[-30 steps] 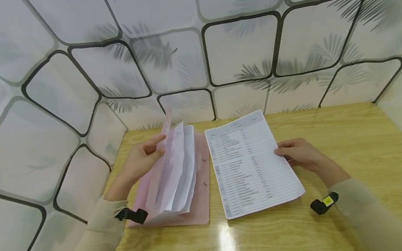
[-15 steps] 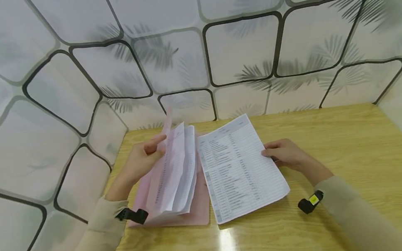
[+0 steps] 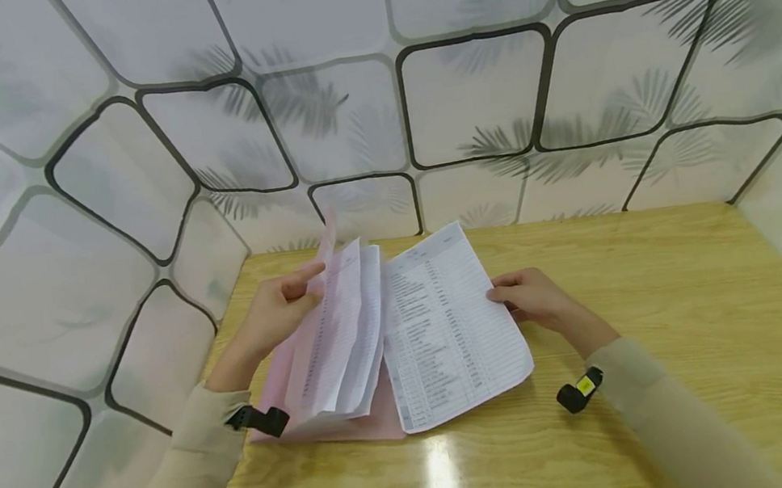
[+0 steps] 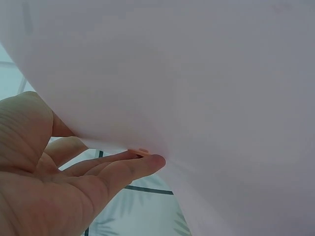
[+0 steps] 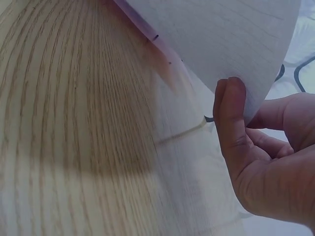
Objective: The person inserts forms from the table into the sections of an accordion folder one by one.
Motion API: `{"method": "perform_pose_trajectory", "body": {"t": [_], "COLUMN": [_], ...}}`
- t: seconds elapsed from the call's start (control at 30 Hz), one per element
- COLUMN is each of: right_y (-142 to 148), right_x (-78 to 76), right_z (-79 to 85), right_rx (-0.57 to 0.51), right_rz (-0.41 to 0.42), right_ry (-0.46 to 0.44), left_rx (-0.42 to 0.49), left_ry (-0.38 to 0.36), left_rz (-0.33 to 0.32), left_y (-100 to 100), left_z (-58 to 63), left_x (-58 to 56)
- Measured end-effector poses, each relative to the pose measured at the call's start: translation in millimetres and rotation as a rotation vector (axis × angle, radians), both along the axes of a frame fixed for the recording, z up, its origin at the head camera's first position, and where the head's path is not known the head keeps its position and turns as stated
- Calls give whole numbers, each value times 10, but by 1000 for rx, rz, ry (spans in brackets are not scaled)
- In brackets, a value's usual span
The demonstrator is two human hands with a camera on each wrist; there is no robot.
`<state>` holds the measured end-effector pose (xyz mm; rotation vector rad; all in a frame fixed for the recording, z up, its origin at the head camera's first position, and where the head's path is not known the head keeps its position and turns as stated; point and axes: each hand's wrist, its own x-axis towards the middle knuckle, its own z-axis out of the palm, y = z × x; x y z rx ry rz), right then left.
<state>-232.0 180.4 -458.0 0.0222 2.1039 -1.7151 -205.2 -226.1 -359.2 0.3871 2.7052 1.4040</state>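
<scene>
A pink folder (image 3: 384, 425) lies open on the left of the table, with several printed pages (image 3: 354, 346) standing half-raised inside it. My left hand (image 3: 278, 311) pinches the folder's upright translucent cover (image 3: 325, 240) at its edge, thumb against fingers; the left wrist view shows the pale sheet (image 4: 187, 73) spread above that grip. On the right, my right hand (image 3: 533, 300) pinches the right edge of a printed sheet (image 3: 449, 334) with a list on it. The sheet is tilted, and its left edge overlaps the folder's right side. Seen from the right wrist, the sheet's underside (image 5: 221, 39) is raised off the wood.
The wooden table (image 3: 658, 268) extends to the right and front of the papers. Patterned white panels (image 3: 476, 103) with dark outlines and leaf prints rise behind it and along the left side. A bright reflection lies near the front middle.
My right hand has moved left with the printed sheet, from beside the folder to over its right part. The left hand and the folder cover stay in place.
</scene>
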Motion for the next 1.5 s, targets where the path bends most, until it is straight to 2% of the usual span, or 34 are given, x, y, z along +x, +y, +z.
{"method": "perform_pose_trajectory", "body": {"t": [0.17,0.4,0.7,1.1,1.4,1.5], "right_y": [-51,-37,-8,-80,-82,-74], "right_x": [-11,-28,-72,-60,-77,-83], "right_z": [28,99,147,124,134,121], "right_rx": [-5,3,-49,-56,-155,-166], "right_rz": [-26,-69,-107,-106,-182,-183], "right_ry": [-15,16,-31,-27,-64,-77], "left_rx": [7,-4,7,6,-4,-6], "left_ry": [2,7,6,0,-1,-2], "left_rz": [-3,11,9,19,19,19], "left_y": [6,24,18,13,-1,-3], "left_z": [5,20,20,30,16,15], "left_x": [5,16,13,21,20,19]}}
